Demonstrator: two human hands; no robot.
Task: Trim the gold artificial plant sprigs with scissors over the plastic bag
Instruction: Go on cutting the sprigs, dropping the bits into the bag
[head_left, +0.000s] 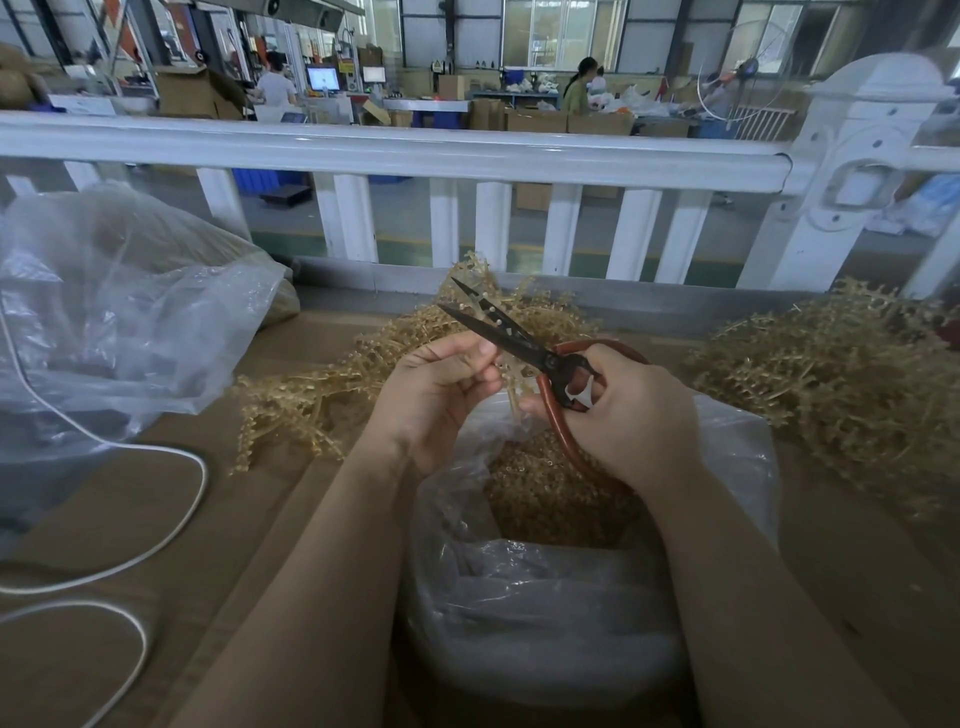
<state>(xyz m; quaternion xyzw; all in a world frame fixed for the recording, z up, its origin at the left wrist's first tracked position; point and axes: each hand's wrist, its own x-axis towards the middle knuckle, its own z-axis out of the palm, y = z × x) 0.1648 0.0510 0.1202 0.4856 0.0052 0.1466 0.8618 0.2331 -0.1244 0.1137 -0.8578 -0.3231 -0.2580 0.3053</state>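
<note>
Head cam, mid-frame: left hand pinches a gold sprig, its stem running up and away between the gapped blades of the scissors. Right hand is curled through the red handles. Plastic bag sits right below, so the offcut probably drops straight in.

- right hand grips red-handled scissors, blades parted
- left hand pinches a gold sprig right above the open plastic bag
- loose sprig piles either side on cardboard
</note>
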